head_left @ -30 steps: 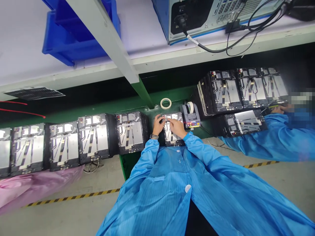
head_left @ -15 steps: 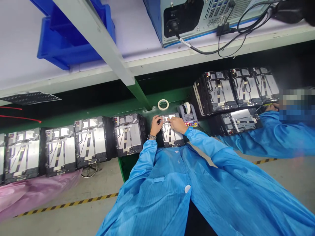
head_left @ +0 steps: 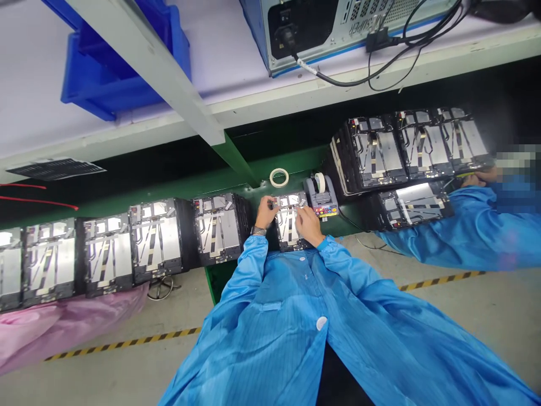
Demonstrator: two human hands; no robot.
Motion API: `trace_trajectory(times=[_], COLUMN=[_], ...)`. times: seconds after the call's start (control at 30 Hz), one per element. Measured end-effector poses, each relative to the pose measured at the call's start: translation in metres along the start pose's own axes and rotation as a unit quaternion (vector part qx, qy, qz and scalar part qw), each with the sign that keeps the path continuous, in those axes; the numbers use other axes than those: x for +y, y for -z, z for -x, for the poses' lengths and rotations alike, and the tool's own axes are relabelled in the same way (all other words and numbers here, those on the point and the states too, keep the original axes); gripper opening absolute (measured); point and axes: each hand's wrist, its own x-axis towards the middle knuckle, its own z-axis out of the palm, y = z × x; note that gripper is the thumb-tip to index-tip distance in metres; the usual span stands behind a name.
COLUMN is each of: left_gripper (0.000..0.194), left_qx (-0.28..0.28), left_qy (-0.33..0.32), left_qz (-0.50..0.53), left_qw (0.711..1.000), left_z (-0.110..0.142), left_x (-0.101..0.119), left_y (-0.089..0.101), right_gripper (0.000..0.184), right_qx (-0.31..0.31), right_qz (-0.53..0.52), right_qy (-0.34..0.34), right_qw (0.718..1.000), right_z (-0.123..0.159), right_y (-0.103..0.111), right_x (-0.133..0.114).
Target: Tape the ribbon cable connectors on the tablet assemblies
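Observation:
A flat silver-and-black electronic panel (head_left: 289,234) lies on the green bench in front of me, with dark strips running down its silver face. My left hand (head_left: 265,214) is at its upper left edge, thumb and fingers curled round that corner. Over the panel's right side is my right hand (head_left: 310,226), fingers bent together with the tips on its upper middle; anything pinched there is too small to make out. Just right of the panel stands a grey tape dispenser (head_left: 324,204) with a white roll in it. A loose roll of tape (head_left: 271,177) lies behind the panel.
Stacks of similar panels (head_left: 216,234) line the bench to my left, and more stacks (head_left: 376,155) stand to the right. A co-worker's blue sleeve (head_left: 435,237) reaches in at right, beside another panel (head_left: 414,206). A shelf post (head_left: 239,158) rises behind. A pink sleeve (head_left: 93,307) shows at left.
My right hand has drawn back toward me and slightly right from the panel's top, uncovering its upper part. My left hand stays at the corner. The whole view has shifted slightly.

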Motion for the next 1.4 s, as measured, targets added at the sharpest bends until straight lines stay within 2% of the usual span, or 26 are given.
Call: trace_trajectory(times=[0.07,0.1,0.17,0.23,0.3,0.4,0.5,0.6,0.67,0.73,0.83,0.9,0.93,1.0,1.1,1.27,1.33,1.4], left_gripper=[0.047,0.053,0.060,0.066,0.074,0.076,0.070,0.069,0.067,0.061,0.052,0.051,0.052,0.057,0.067,0.065,0.062,0.058], left_qx=[0.049,0.073,0.059,-0.003,-0.040,-0.010,0.041,0.097,0.140,0.184,0.249,0.265,0.265,0.263,0.278,0.286,0.284,0.294], left_qy=[0.070,0.114,0.180,0.195,0.195,0.208,0.192,0.139,0.101,0.079,0.085,0.098,0.108,0.127,0.139,0.153,0.141,0.114], left_qz=[0.024,0.039,0.055,0.064,0.082,0.098,0.088,0.040,-0.017,-0.073,-0.143,-0.173,-0.186,-0.211,-0.236,-0.250,-0.269,-0.289], left_qw=[0.996,0.990,0.980,0.979,0.976,0.973,0.976,0.985,0.985,0.977,0.954,0.944,0.940,0.933,0.921,0.912,0.909,0.904], left_z=[0.022,0.037,0.073,0.106,0.127,0.138,0.142,0.152,0.159,0.162,0.160,0.155,0.152,0.148,0.143,0.144,0.148,0.152], left_x=[0.003,0.005,0.009,0.015,0.024,0.043,0.066,0.089,0.098,0.098,0.081,0.064,0.057,0.044,0.036,0.036,0.036,0.038], left_y=[-0.004,-0.007,-0.014,-0.021,-0.027,-0.034,-0.029,0.003,0.042,0.090,0.160,0.192,0.202,0.211,0.209,0.205,0.208,0.210], right_gripper=[0.052,0.056,0.063,0.068,0.071,0.076,0.079,0.078,0.076,0.082,0.100,0.105,0.106,0.106,0.104,0.097,0.077,0.044], right_qx=[0.064,0.076,0.062,0.028,0.013,0.022,0.031,0.025,-0.001,-0.049,-0.142,-0.193,-0.213,-0.240,-0.262,-0.246,-0.248,-0.251], right_qz=[-0.030,-0.053,-0.116,-0.183,-0.220,-0.254,-0.329,-0.390,-0.418,-0.445,-0.477,-0.473,-0.465,-0.447,-0.426,-0.433,-0.470,-0.514], right_qy=[-0.046,-0.075,-0.143,-0.196,-0.220,-0.224,-0.220,-0.175,-0.126,-0.073,-0.008,0.006,0.004,-0.002,0.002,0.009,0.028,0.024], right_qw=[0.996,0.993,0.981,0.963,0.950,0.940,0.918,0.904,0.900,0.891,0.867,0.860,0.859,0.862,0.866,0.867,0.847,0.820], right_z=[0.019,0.029,0.045,0.056,0.062,0.067,0.072,0.074,0.071,0.063,0.044,0.034,0.030,0.026,0.026,0.024,0.023,0.027], right_y=[-0.002,-0.003,-0.008,-0.015,-0.020,-0.018,0.001,0.029,0.043,0.045,0.021,-0.004,-0.016,-0.037,-0.054,-0.047,-0.036,-0.021], right_x=[0.010,0.016,0.028,0.037,0.041,0.038,0.024,-0.008,-0.042,-0.082,-0.140,-0.169,-0.179,-0.190,-0.194,-0.194,-0.178,-0.141])
